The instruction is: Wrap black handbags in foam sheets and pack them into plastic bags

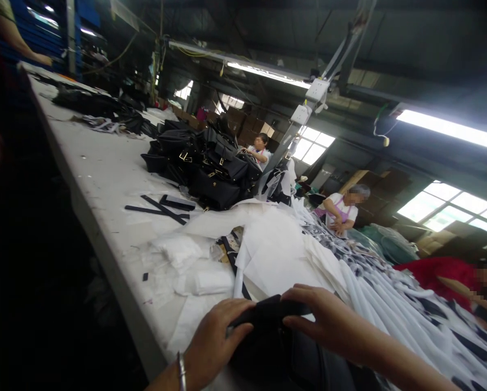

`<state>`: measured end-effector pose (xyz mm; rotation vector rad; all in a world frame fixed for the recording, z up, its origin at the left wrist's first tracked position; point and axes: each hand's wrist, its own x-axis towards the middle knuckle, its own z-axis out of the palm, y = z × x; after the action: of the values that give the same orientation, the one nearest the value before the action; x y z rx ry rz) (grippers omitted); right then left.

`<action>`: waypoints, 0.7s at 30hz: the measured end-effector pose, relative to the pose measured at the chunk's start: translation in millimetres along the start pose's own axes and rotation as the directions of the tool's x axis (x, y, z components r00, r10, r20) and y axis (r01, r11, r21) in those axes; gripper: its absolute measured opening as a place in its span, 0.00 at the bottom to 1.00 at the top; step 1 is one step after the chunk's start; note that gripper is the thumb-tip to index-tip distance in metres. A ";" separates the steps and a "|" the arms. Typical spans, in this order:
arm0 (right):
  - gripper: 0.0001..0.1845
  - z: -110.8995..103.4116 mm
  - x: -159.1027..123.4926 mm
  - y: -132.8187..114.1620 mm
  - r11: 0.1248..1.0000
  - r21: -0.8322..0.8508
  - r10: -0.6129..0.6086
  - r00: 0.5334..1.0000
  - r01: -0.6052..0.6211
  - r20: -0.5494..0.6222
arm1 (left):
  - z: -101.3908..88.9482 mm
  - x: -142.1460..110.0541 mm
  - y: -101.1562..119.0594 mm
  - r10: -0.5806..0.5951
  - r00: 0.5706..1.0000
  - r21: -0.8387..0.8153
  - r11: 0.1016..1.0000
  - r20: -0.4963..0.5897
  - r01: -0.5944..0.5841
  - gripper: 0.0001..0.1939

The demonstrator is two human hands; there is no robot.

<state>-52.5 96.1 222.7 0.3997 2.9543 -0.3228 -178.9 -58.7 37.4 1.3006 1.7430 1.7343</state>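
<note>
At the bottom centre is a black handbag [263, 353], partly cut off by the lower edge of the view. My left hand [221, 331], with a silver bracelet at the wrist, grips the left end of the bag's upper edge, thumb on the near side. On the right end, my right hand [312, 315] pinches the same dark edge between thumb and fingers. Just beyond the bag lie white paper sheets [272, 250] and folded white tissue packets [211, 279]. The bag's lower part is dark and hard to make out.
A heap of black handbags with gold buckles [214, 163] sits farther up the white table [92, 163]. Black straps [157, 209] lie before it. To the right spread many white rolls [374, 288]. Other people work around the table; a metal post with sockets [300, 114] rises beside it.
</note>
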 end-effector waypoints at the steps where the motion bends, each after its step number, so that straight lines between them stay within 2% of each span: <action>1: 0.12 4.9 -2.0 1.2 1.000 -0.026 -0.010 0.998 0.008 -0.064 | 4.2 5.3 3.7 -0.005 1.000 -0.076 0.997 0.010 0.005 0.16; 2: 0.13 10.8 -5.3 2.4 0.998 -0.062 -0.018 0.988 0.008 -0.154 | 7.1 10.3 5.0 -0.030 0.999 -0.164 0.986 0.014 0.032 0.15; 4: 0.11 25.5 -15.7 4.6 0.990 -0.140 -0.052 0.937 0.003 -0.344 | 10.0 19.1 1.6 -0.106 0.994 -0.325 0.939 0.031 0.111 0.13; 6: 0.09 42.9 -28.5 6.7 0.985 -0.170 -0.074 0.908 0.003 -0.412 | 10.4 26.2 -5.3 -0.161 0.984 -0.428 0.886 0.074 0.177 0.15; 8: 0.13 60.9 -37.9 8.3 0.992 -0.125 -0.032 0.933 -0.014 -0.360 | 10.3 31.7 -11.2 -0.174 0.977 -0.481 0.850 0.125 0.213 0.18; 10: 0.14 76.6 -39.7 8.3 0.994 -0.061 0.063 0.940 -0.088 -0.335 | 10.9 36.0 -14.0 -0.182 0.968 -0.531 0.811 0.170 0.246 0.20; 14: 0.20 91.8 -21.5 -1.2 0.951 0.013 0.287 0.868 -0.308 -0.405 | 13.7 41.4 -13.1 -0.212 0.949 -0.585 0.749 0.234 0.312 0.20; 17: 0.18 92.5 -3.5 -13.1 0.890 0.018 0.434 0.834 -0.456 -0.341 | 14.2 43.8 -12.2 -0.217 0.935 -0.619 0.704 0.280 0.348 0.20; 19: 0.17 93.8 4.0 -18.0 0.862 0.046 0.493 0.814 -0.504 -0.307 | 13.2 45.2 -12.1 -0.211 0.929 -0.644 0.673 0.304 0.364 0.20; 21: 0.15 97.3 6.4 -18.5 0.856 0.154 0.517 0.799 -0.494 -0.308 | 11.9 46.3 -12.0 -0.211 0.924 -0.660 0.650 0.320 0.377 0.20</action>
<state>-52.8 57.9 131.1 1.3514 2.9904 -0.3045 -197.4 -13.2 40.0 0.7519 0.9052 1.7181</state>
